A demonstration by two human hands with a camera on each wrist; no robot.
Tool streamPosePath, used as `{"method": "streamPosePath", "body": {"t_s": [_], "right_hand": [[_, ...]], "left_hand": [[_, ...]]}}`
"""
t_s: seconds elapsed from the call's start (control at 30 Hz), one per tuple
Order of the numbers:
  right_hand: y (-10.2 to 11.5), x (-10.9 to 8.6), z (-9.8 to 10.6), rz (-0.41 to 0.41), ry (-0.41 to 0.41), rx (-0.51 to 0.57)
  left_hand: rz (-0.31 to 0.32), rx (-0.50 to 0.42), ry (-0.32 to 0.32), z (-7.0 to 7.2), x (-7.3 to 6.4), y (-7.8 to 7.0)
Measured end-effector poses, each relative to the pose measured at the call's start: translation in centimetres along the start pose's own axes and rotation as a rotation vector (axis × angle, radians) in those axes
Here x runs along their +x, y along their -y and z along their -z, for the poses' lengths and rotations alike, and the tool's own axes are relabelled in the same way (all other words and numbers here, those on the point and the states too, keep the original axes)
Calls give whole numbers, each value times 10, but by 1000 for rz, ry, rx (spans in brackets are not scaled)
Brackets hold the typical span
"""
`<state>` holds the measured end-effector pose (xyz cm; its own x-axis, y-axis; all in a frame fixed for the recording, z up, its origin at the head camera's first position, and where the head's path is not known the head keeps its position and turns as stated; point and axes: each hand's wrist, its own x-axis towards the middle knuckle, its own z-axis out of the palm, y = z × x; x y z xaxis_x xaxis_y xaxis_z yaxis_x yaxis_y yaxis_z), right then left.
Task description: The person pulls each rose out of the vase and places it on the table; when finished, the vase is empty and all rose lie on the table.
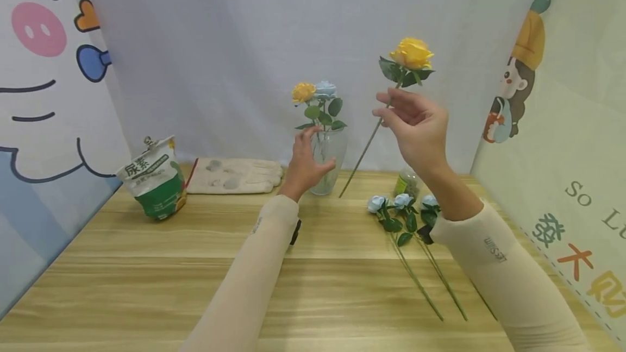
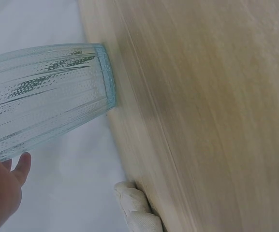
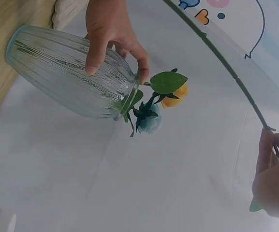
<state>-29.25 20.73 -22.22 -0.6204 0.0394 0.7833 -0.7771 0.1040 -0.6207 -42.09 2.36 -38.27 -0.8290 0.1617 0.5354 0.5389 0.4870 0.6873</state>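
In the head view, my right hand (image 1: 420, 124) pinches the stem of a yellow rose (image 1: 412, 54) between thumb and fingers. The stem slants down to the left, its lower end beside the vase. My left hand (image 1: 309, 162) is curled round the side of a clear glass vase (image 1: 336, 156), a finger at the rim in the right wrist view. The vase stands upright on the table, holding another yellow rose (image 1: 304, 92) and a light blue rose (image 1: 325, 89). In the left wrist view the textured vase (image 2: 47, 92) fills the left side, with part of the left hand (image 2: 1, 193) below it.
Several light blue roses (image 1: 403, 201) lie on the wooden table (image 1: 195, 281) at the right, stems toward the front. Behind them stands a small clear jar (image 1: 407, 183) with a green label. Pale gloves (image 1: 235, 176) and a clipped green-and-white bag (image 1: 157, 181) are at the left.
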Motion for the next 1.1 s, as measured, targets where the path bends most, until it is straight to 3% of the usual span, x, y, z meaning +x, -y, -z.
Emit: {"method": "streamPosePath", "body": {"t_s": [0.6,1.1], "right_hand": [[-17,-39,15,-142,140,49],[-17,-60,19,-232,285,-53]], "left_hand": [[-11,1,4,1,-1,-2],[2,14,-1,0,0,-3]]}}
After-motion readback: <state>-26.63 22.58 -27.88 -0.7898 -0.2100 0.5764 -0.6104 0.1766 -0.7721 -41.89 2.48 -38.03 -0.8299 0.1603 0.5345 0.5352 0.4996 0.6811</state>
